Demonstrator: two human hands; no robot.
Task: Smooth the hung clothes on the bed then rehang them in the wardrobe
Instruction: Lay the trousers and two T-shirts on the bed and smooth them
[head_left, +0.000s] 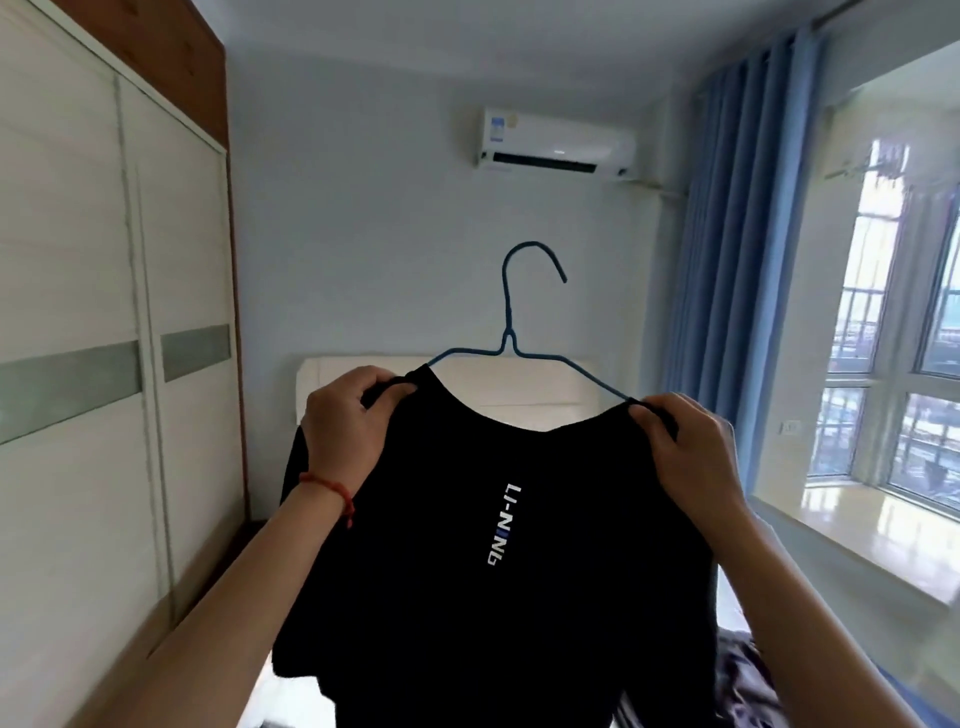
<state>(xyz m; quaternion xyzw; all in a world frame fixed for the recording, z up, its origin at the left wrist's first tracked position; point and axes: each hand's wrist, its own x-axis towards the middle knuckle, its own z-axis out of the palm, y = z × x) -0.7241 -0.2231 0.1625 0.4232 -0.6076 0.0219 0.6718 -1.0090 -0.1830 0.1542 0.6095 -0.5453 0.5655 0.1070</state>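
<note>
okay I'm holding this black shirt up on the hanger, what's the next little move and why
Probably turn toward the wardrobe and slide a door open. The shirt already sits on the hanger, left hand and right hand pinching its shoulders, hook free, but both wardrobe doors look closed.

Light source: daylight pours in from the tall metal-framed window (904, 332) on my right; the room is evenly bright, with no lamp visible.
Glare: the panes are blown out white, and the pale glossy windowsill (852, 525) shines with reflection.
Shadows: soft and faint on the pale blue-grey wall (363, 234).
Dark areas: the black short-sleeved T-shirt (467, 597) I hold up reads as a near-flat black mass, its folds lost.
Distortion: the wide lens bends the cream sliding wardrobe doors (78, 312) and long blue curtain (737, 234) outward at the edges.
Sharpness: soft overall, smeared towards the corners.
</note>
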